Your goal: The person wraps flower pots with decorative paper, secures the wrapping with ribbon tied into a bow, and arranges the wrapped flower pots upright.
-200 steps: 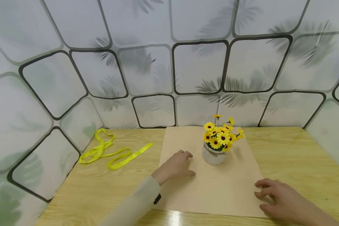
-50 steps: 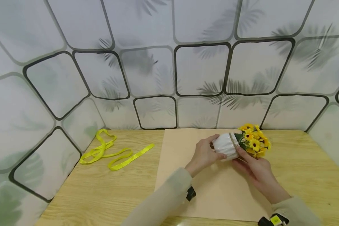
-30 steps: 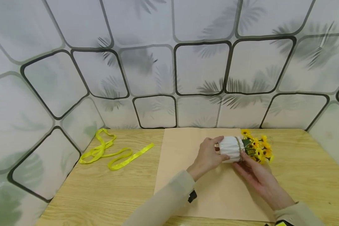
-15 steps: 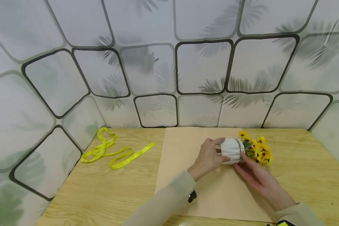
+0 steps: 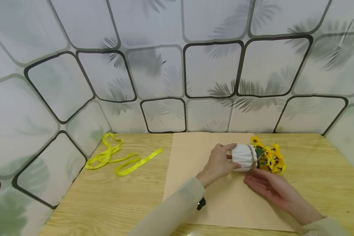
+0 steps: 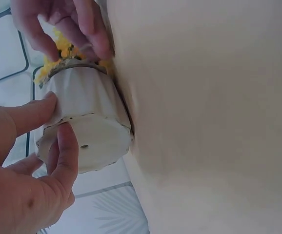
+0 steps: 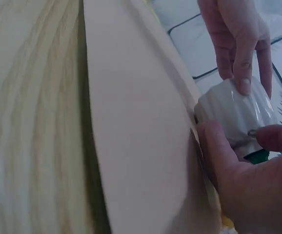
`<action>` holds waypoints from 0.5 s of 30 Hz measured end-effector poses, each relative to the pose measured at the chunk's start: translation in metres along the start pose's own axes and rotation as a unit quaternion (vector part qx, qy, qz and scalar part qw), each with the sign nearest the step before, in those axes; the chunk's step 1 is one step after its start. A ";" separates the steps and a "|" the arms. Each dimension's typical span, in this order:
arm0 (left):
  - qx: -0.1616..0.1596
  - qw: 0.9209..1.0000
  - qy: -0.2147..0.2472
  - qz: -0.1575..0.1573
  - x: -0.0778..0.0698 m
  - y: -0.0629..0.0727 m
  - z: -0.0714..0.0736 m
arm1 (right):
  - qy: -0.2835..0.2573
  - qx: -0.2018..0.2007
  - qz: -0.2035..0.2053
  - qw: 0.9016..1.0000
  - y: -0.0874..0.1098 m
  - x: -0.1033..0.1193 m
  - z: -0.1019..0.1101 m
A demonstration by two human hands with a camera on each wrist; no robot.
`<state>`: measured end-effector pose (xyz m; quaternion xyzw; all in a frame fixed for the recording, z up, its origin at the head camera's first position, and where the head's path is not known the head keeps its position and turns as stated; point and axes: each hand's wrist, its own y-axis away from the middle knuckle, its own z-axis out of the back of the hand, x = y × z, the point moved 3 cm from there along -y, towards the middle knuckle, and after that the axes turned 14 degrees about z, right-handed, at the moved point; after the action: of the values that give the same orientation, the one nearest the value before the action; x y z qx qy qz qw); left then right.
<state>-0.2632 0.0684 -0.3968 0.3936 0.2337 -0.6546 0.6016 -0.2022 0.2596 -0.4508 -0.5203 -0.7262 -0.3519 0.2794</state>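
A white ribbed flower pot (image 5: 243, 158) with twine round its rim lies on its side over a sheet of brown paper (image 5: 224, 206). Its yellow artificial flowers (image 5: 273, 161) point right. My left hand (image 5: 218, 165) grips the pot at its base, thumb and fingers on the wall and bottom edge. The left wrist view shows the pot's scalloped underside (image 6: 94, 141) facing the camera. My right hand (image 5: 278, 193) holds the rim end from below, with a fingertip at the twine in the right wrist view. Part of the flowers is hidden behind it.
A long yellow ribbon (image 5: 146, 160) lies loosely looped on the wooden table (image 5: 106, 203) to the left. Behind the table hangs a white patterned curtain (image 5: 209, 72), which also closes off both sides.
Earlier the pot stood upright on the paper with both hands apart from it. Now it is tipped sideways in both hands, moved slightly right, and the right hand has lowered a little.
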 end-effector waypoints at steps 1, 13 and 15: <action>-0.001 1.000 -0.001 0.001 0.000 0.000 0.000 | 0.037 -0.004 0.005 0.999 0.001 0.001 0.001; -0.002 1.000 0.013 -0.020 0.005 0.006 0.001 | 0.656 -0.027 0.379 0.652 0.014 0.040 -0.034; 0.001 1.000 0.012 -0.026 0.006 0.008 0.002 | 0.663 -0.013 0.482 0.573 0.013 0.044 -0.040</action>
<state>-0.2562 0.0619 -0.3990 0.3960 0.2505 -0.6654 0.5812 -0.2013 0.2546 -0.3901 -0.4185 0.0247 -0.4210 0.8044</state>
